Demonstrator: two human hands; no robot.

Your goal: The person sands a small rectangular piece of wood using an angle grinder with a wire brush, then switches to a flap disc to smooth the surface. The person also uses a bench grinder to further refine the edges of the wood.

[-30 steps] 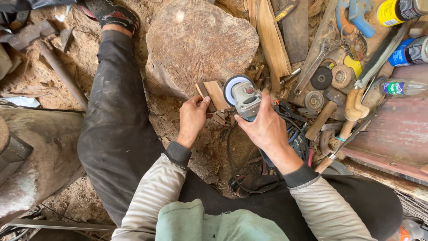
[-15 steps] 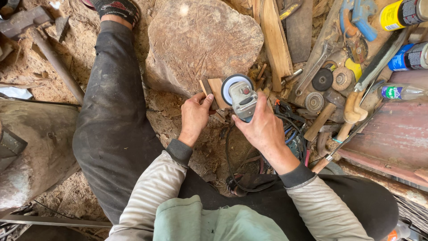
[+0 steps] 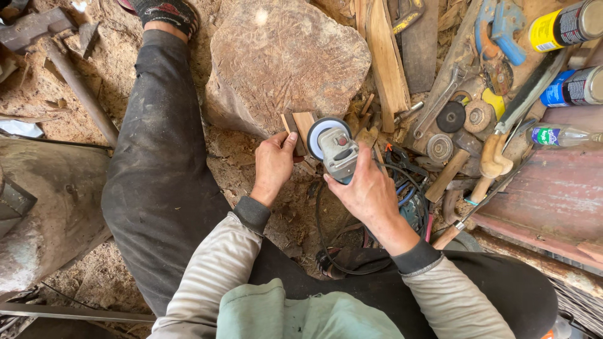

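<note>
My left hand (image 3: 274,164) grips a small flat piece of wood (image 3: 301,123) and holds it against the near edge of a big rough wooden block (image 3: 286,59). My right hand (image 3: 364,188) is wrapped around the body of a grey angle grinder (image 3: 339,154). The grinder's round disc (image 3: 321,133) sits right beside the wood piece, touching or nearly touching its right edge. A black power cord (image 3: 326,238) runs from the grinder down towards my lap.
My legs in dark trousers (image 3: 157,169) stretch out on both sides over sawdust-covered ground. At the right lie wooden planks (image 3: 384,56), grinding discs (image 3: 451,117), a hammer handle (image 3: 447,176), a saw, spray cans (image 3: 565,25) and a plastic bottle (image 3: 562,135). Metal bars (image 3: 75,81) lie at the left.
The view has shifted slightly. Both hands, the wood piece and the grinder stay together at the block's edge with little visible movement.
</note>
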